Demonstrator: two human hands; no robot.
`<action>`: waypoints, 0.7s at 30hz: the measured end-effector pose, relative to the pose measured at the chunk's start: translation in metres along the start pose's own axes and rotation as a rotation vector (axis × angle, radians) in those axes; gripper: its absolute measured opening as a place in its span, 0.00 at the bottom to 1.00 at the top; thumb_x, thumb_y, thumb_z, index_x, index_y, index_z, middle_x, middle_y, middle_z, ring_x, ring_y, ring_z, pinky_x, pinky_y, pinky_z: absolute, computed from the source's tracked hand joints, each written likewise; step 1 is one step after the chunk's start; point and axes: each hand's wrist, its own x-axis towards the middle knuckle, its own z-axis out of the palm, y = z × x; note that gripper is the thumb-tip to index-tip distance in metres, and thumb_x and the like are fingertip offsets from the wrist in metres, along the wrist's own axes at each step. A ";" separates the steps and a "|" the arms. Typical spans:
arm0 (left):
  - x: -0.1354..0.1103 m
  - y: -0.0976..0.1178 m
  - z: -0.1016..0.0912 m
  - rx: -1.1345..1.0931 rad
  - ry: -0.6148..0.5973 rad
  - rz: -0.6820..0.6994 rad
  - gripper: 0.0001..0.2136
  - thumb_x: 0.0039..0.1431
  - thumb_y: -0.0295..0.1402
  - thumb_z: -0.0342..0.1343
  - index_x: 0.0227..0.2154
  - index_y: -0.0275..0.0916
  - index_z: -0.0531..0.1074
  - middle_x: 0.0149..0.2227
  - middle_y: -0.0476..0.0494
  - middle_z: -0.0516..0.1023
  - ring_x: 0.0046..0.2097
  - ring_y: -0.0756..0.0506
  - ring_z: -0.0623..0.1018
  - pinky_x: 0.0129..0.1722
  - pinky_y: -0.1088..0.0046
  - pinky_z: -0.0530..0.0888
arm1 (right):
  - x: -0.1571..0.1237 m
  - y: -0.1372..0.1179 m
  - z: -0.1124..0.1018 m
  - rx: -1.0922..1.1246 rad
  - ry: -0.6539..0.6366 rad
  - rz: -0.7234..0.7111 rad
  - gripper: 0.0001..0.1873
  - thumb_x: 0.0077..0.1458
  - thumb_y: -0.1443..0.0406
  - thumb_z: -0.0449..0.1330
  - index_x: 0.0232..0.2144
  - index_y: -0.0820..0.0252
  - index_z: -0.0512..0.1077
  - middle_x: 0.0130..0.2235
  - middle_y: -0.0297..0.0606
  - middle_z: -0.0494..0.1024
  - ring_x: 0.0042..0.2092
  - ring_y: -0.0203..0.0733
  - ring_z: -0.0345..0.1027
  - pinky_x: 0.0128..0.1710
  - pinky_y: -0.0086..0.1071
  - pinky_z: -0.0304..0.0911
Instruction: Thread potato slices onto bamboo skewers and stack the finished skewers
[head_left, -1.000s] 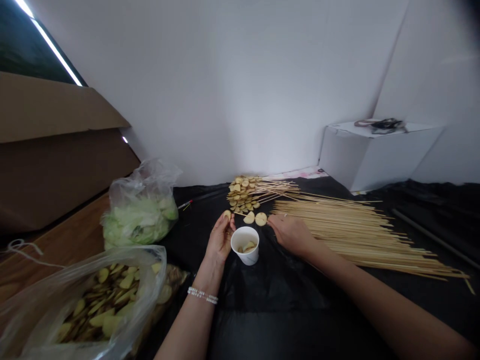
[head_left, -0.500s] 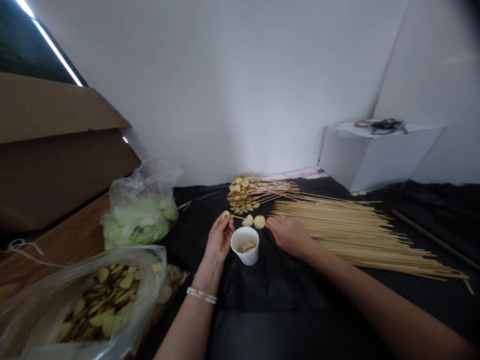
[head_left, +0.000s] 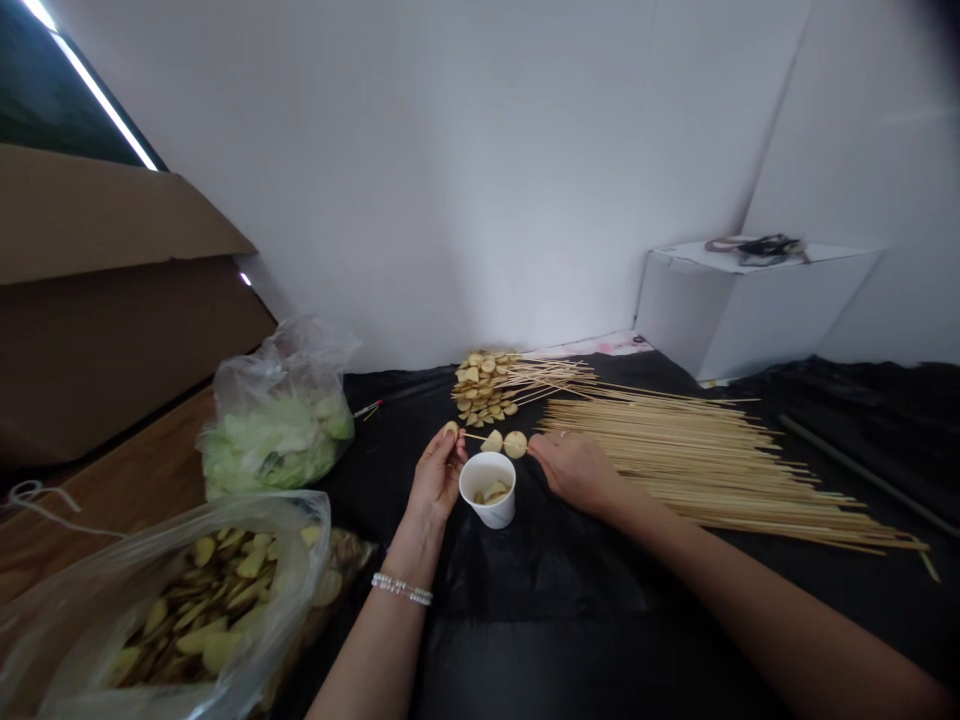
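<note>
A thin wooden skewer (head_left: 474,436) runs between my hands just behind a white paper cup (head_left: 489,507). Two potato slices (head_left: 514,445) are threaded on it near my right hand (head_left: 574,470), whose fingers are closed round the skewer. My left hand (head_left: 439,475) pinches another potato slice (head_left: 450,429) at the skewer's far end. Inside the cup lie a few potato pieces (head_left: 496,491). Past my hands is a pile of skewered potato slices (head_left: 481,390), their sticks pointing right.
Many bare skewers (head_left: 675,465) lie spread on black plastic sheeting (head_left: 525,640) at right. On the left stand an open bag of potato slices (head_left: 217,610) and a bag of pale green leaves (head_left: 277,435). A white box (head_left: 705,310) stands at the back right.
My hands keep the same grip on the skewer and the slice. The whole view has shifted very slightly; nothing else visibly differs.
</note>
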 end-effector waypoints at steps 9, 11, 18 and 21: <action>0.002 0.001 0.000 0.035 -0.015 0.010 0.07 0.55 0.19 0.53 0.34 0.32 0.73 0.28 0.44 0.78 0.23 0.55 0.74 0.23 0.84 0.73 | -0.001 0.000 0.000 -0.025 -0.003 -0.004 0.16 0.64 0.64 0.41 0.36 0.59 0.68 0.33 0.39 0.75 0.33 0.40 0.66 0.27 0.32 0.44; 0.002 0.001 0.000 0.046 -0.020 0.010 0.07 0.55 0.19 0.53 0.34 0.32 0.73 0.28 0.44 0.78 0.23 0.55 0.74 0.23 0.84 0.72 | -0.001 0.000 0.000 -0.021 -0.008 -0.010 0.16 0.64 0.65 0.41 0.36 0.59 0.68 0.33 0.39 0.75 0.32 0.41 0.66 0.27 0.32 0.44; 0.004 -0.004 -0.001 0.074 -0.021 -0.018 0.04 0.55 0.20 0.54 0.32 0.32 0.73 0.26 0.46 0.77 0.22 0.56 0.73 0.23 0.84 0.72 | -0.001 0.000 -0.003 -0.016 -0.054 0.003 0.16 0.63 0.65 0.42 0.38 0.60 0.68 0.35 0.40 0.76 0.34 0.41 0.67 0.28 0.32 0.47; 0.005 -0.006 -0.002 0.072 -0.029 -0.025 0.04 0.55 0.20 0.55 0.31 0.31 0.72 0.25 0.46 0.76 0.22 0.56 0.73 0.23 0.84 0.72 | -0.001 -0.001 -0.004 -0.028 -0.072 0.008 0.15 0.63 0.65 0.42 0.39 0.60 0.69 0.36 0.41 0.76 0.34 0.41 0.67 0.28 0.31 0.48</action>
